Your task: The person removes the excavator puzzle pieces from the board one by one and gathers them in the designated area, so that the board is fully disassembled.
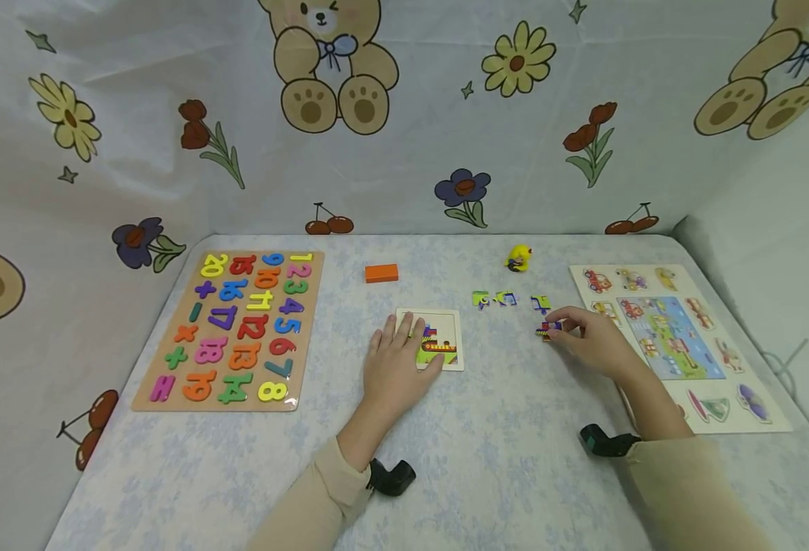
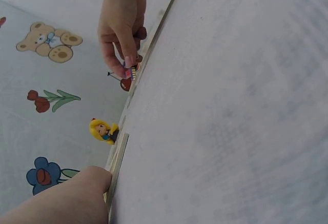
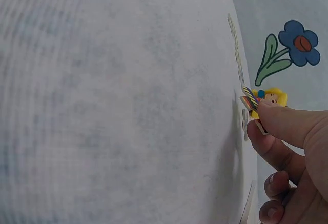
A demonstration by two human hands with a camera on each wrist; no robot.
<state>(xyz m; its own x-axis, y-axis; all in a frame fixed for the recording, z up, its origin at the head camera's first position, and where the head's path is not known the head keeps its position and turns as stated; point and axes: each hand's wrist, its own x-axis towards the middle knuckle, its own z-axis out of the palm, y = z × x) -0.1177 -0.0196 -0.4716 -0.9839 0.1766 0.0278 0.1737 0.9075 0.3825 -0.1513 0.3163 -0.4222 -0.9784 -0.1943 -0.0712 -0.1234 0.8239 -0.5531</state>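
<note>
My left hand point(image 1: 396, 369) lies with its fingers stretched over the left side of a small white-framed puzzle board point(image 1: 451, 315). Some colourful pieces point(image 1: 438, 348) show in the board's tray beside the fingers; the rest is hidden under the hand. To the right, my right hand point(image 1: 595, 342) pinches a colourful jigsaw piece point(image 1: 546, 331) between thumb and forefinger. In the right wrist view the piece point(image 3: 249, 100) is tilted and held off the table. Loose jigsaw pieces point(image 1: 506, 298) lie in a row just beyond the hands, one of them close to the right fingertips.
On the left lies a wooden number board point(image 1: 228, 405) with coloured numerals. A picture board point(image 1: 666, 398) lies at the right, partly under the right forearm. An orange block point(image 1: 381, 273) and a yellow-haired figurine point(image 1: 518, 259) stand near the back edge, before a patterned curtain point(image 1: 418, 92).
</note>
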